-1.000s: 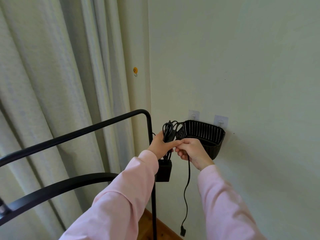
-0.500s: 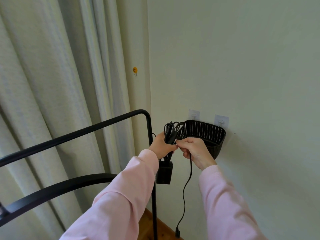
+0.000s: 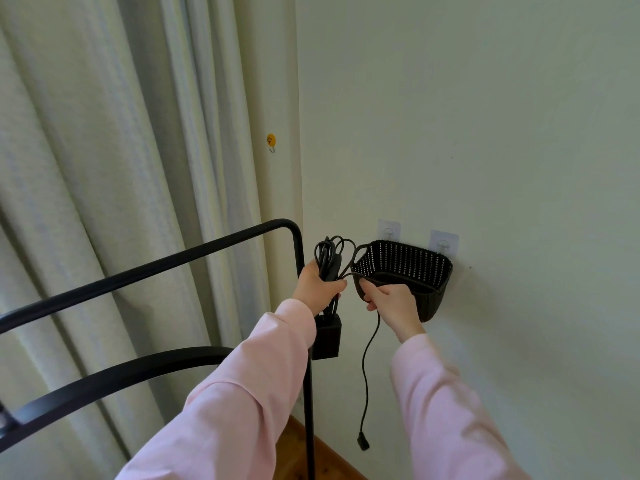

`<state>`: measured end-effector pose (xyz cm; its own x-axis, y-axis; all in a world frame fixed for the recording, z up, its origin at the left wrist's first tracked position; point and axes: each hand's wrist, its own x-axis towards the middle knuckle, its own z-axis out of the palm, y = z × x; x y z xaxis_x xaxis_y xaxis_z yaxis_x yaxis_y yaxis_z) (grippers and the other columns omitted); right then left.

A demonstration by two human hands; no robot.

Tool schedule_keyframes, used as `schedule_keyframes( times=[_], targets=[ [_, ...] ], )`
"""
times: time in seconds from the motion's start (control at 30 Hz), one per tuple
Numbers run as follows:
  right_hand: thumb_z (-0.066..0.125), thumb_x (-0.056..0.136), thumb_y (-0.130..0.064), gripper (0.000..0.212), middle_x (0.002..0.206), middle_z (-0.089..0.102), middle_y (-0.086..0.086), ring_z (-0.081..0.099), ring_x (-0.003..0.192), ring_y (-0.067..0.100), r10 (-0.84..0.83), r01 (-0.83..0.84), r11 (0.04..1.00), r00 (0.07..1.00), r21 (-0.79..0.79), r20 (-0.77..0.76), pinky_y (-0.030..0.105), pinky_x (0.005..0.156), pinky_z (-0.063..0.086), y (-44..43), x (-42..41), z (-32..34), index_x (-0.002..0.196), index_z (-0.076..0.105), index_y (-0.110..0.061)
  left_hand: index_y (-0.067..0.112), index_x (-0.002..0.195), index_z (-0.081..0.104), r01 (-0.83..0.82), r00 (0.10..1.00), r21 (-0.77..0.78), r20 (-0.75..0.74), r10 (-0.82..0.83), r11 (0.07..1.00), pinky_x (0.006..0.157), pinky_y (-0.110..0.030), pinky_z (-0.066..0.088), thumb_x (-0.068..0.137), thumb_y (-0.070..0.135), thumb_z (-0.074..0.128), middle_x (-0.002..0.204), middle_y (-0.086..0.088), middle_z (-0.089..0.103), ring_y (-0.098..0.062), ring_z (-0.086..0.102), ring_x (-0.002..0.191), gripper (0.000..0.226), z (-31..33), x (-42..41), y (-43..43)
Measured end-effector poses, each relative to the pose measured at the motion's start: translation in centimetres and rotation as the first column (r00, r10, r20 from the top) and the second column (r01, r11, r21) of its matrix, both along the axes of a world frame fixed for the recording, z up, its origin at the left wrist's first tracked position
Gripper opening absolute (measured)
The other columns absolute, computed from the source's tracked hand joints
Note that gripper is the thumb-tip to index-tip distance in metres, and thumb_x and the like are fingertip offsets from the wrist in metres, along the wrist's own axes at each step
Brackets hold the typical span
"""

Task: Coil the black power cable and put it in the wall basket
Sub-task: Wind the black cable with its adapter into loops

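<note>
My left hand (image 3: 317, 285) grips a bundle of loops of the black power cable (image 3: 329, 258), held upright just left of the basket. The cable's black adapter block (image 3: 326, 336) hangs below that hand. My right hand (image 3: 391, 303) pinches the loose strand in front of the black woven wall basket (image 3: 405, 268). From there the free end drops down to a small plug (image 3: 363, 444) near the floor. The basket hangs on the wall from two clear adhesive hooks and looks empty inside.
A black metal rack frame (image 3: 207, 251) stands at the left, its upright post (image 3: 309, 393) right beside my left arm. Pale curtains (image 3: 104, 168) hang behind it. A small yellow hook (image 3: 271, 140) is stuck on the wall corner. Wooden floor (image 3: 298, 452) shows below.
My right hand has slid away from the left, drawing out a stretch of cable in front of the basket. The dangling free end swings slightly and hangs a little higher.
</note>
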<state>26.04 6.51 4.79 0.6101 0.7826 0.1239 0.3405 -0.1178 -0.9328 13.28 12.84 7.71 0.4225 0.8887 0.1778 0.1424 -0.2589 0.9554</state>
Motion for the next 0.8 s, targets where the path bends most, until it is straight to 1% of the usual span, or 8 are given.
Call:
schedule_keyframes(
  times=[0.07,0.17,0.23,0.3,0.4,0.53,0.7,0.8],
  targets=[
    [0.064,0.085,-0.038,0.038,0.056,0.059,0.003,0.049,0.05,0.006,-0.017,0.017,1.0,1.0,0.002,0.001,0.019,0.05,0.034,0.0,0.2,0.3,0.07,0.07,-0.004,0.011,0.1,0.044,0.005,1.0,-0.003,-0.002,-0.005,1.0,0.055,-0.02,0.048,0.082,0.004,0.062,0.07,-0.001,0.054,-0.012,0.054,0.056,0.026,-0.1,-0.1,0.0],
    [0.068,0.083,-0.023,0.026,0.055,0.051,0.003,0.036,0.036,0.004,0.047,-0.007,0.989,0.961,0.145,-0.273,0.015,0.036,0.027,-0.3,0.6,1.1,0.064,0.063,-0.006,0.011,0.102,0.044,0.028,1.0,-0.016,-0.004,-0.028,0.999,0.058,-0.022,0.049,0.082,0.003,0.062,0.073,-0.001,0.054,-0.013,0.054,0.057,0.028,-0.1,-0.4,0.1],
    [0.068,0.084,-0.013,0.022,0.057,0.049,0.002,0.033,0.033,0.001,0.107,0.007,0.97,0.885,0.242,-0.454,0.013,0.033,0.027,-0.4,0.7,1.8,0.065,0.06,-0.008,0.012,0.104,0.044,0.051,0.999,-0.023,-0.013,-0.051,0.998,0.061,-0.022,0.05,0.083,0.004,0.061,0.073,-0.002,0.055,-0.013,0.055,0.059,0.029,-0.2,-0.5,0.1],
    [0.065,0.085,-0.007,0.017,0.06,0.048,0.002,0.033,0.033,0.0,0.158,0.02,0.951,0.827,0.309,-0.54,0.012,0.033,0.028,-0.4,0.7,2.5,0.069,0.06,-0.007,0.011,0.106,0.045,0.07,0.997,-0.026,-0.024,-0.071,0.997,0.058,-0.018,0.05,0.083,0.005,0.062,0.072,-0.003,0.055,-0.011,0.055,0.058,0.03,-0.3,-0.5,-0.1],
    [0.064,0.086,-0.005,0.012,0.064,0.049,0.001,0.032,0.037,0.001,0.188,0.04,0.935,0.787,0.353,-0.587,0.012,0.035,0.027,-0.2,0.4,3.2,0.074,0.062,-0.007,0.004,0.108,0.049,0.089,0.996,-0.027,-0.017,-0.09,0.996,0.048,-0.01,0.049,0.082,0.005,0.062,0.071,-0.004,0.056,-0.01,0.056,0.057,0.029,-0.4,-0.4,-0.3],
    [0.062,0.087,-0.005,0.015,0.065,0.05,0.001,0.032,0.036,0.0,0.212,0.074,0.918,0.738,0.389,-0.641,0.01,0.034,0.025,0.3,-0.2,3.5,0.073,0.06,-0.009,0.003,0.096,0.052,0.132,0.99,-0.009,-0.039,-0.132,0.991,0.047,-0.007,0.045,0.081,0.003,0.062,0.07,-0.006,0.056,-0.007,0.056,0.053,0.018,-0.6,-0.2,-0.5],
    [0.057,0.091,-0.008,0.023,0.064,0.048,0.001,0.031,0.033,0.0,0.284,0.064,0.898,0.67,0.435,-0.685,0.011,0.031,0.024,0.8,-1.0,3.8,0.069,0.055,-0.01,0.01,0.088,0.052,0.184,0.983,0.017,-0.019,-0.184,0.983,0.059,-0.022,0.052,0.078,-0.002,0.062,0.064,-0.003,0.056,-0.013,0.056,0.054,0.018,-0.8,-0.1,-0.7],
    [0.055,0.093,-0.007,0.025,0.064,0.05,0.003,0.033,0.032,0.0,0.317,0.045,0.889,0.656,0.455,-0.685,0.011,0.031,0.025,0.9,-1.4,4.1,0.068,0.055,-0.01,0.013,0.084,0.056,0.196,0.981,0.032,-0.007,-0.196,0.98,0.067,-0.03,0.054,0.077,-0.001,0.065,0.071,-0.005,0.061,-0.019,0.059,0.064,0.018,-0.8,-0.2,-0.5]
  ],
)
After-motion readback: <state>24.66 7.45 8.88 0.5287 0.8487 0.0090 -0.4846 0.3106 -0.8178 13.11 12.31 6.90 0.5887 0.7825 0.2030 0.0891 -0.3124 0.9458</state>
